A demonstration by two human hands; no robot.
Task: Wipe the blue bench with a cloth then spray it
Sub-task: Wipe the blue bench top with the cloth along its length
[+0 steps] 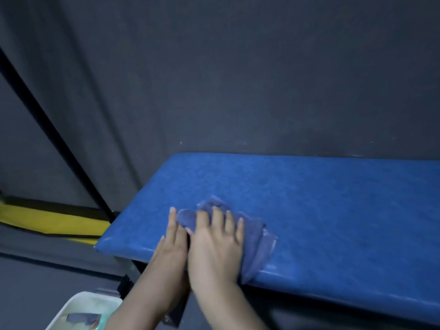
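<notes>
A padded blue bench runs from the centre to the right edge, against a dark wall. A folded blue-grey cloth lies on its near left part. My right hand presses flat on the cloth, fingers spread over it. My left hand lies flat beside it, its fingertips touching the cloth's left fold. No spray bottle is in view.
A pale tub with a bit of blue cloth in it sits on the floor at the bottom left. A yellow and black strip runs along the floor at left. A dark pole slants down to the bench's left end.
</notes>
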